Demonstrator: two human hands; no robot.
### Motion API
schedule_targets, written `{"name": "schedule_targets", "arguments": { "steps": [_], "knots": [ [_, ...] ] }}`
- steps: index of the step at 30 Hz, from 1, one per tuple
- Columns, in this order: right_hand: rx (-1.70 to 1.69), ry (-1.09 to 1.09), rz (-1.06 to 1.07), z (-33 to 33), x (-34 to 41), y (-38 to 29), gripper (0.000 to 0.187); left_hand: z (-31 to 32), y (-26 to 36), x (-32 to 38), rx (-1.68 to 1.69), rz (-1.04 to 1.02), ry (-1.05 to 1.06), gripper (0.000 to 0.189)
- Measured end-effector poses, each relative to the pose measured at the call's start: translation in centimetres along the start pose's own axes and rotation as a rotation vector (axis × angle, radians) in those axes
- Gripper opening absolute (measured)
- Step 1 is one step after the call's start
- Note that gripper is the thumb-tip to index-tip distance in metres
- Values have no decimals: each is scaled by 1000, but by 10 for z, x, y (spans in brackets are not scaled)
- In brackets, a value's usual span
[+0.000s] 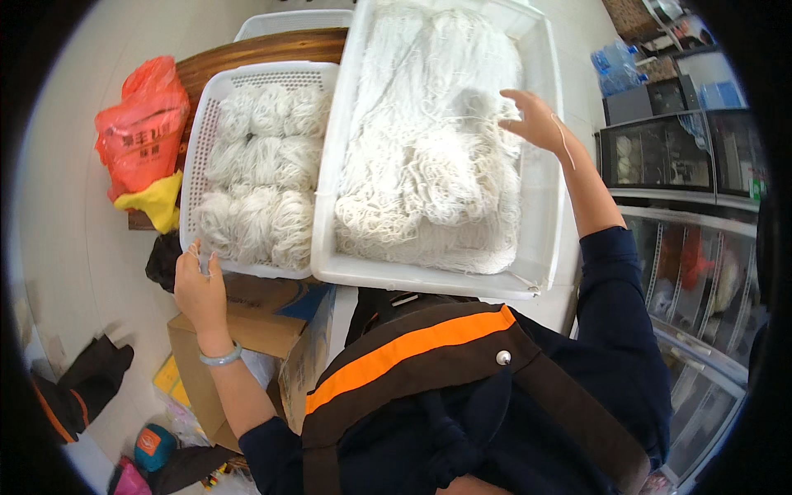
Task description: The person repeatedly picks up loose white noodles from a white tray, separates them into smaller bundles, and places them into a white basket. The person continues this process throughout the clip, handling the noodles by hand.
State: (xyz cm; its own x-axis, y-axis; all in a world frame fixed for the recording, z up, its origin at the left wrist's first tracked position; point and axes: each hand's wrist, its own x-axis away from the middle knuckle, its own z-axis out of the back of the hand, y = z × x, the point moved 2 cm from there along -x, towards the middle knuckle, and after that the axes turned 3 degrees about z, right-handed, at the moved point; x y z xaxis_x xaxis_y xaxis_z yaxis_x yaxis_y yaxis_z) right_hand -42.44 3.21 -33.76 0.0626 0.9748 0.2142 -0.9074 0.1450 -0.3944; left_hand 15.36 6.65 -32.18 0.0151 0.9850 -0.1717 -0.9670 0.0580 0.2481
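Note:
White noodles, apparently fresh, lie in a loose mass [433,179] inside a large white plastic tub [538,272]. To its left, several noodle bundles [260,167] sit in rows in a white perforated plastic basket [197,161]. My right hand [535,120] hovers over the tub's right side, fingers apart and holding nothing. A thin strand [564,145] clings to that wrist. My left hand [201,294] is at the basket's near left corner, thumb and fingers spread, with bits of strand on the fingertips. Whether it touches the rim is unclear.
Basket and tub rest by a wooden tabletop [266,52]. A red plastic bag [145,130] and a yellow cloth or bag [154,201] are at the left. Below stands an open cardboard box [204,365]. Glass-fronted cabinets [662,154] line the right. Another white basket [291,23] is behind.

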Motion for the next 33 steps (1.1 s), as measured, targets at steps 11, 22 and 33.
{"name": "schedule_targets", "arguments": {
  "steps": [11, 22, 33],
  "knots": [
    [132, -126, 244, -85, 75, -69, 69, -81, 244, 31, 490, -508, -447, 24],
    [-575, 251, 235, 78, 92, -71, 35, -100, 264, 64, 1431, 121, -1438, 80],
    [-215, 231, 790, 13, 170, -127, 51, -91, 301, 48, 2320, 466, -1610, 50]
  ]
}}
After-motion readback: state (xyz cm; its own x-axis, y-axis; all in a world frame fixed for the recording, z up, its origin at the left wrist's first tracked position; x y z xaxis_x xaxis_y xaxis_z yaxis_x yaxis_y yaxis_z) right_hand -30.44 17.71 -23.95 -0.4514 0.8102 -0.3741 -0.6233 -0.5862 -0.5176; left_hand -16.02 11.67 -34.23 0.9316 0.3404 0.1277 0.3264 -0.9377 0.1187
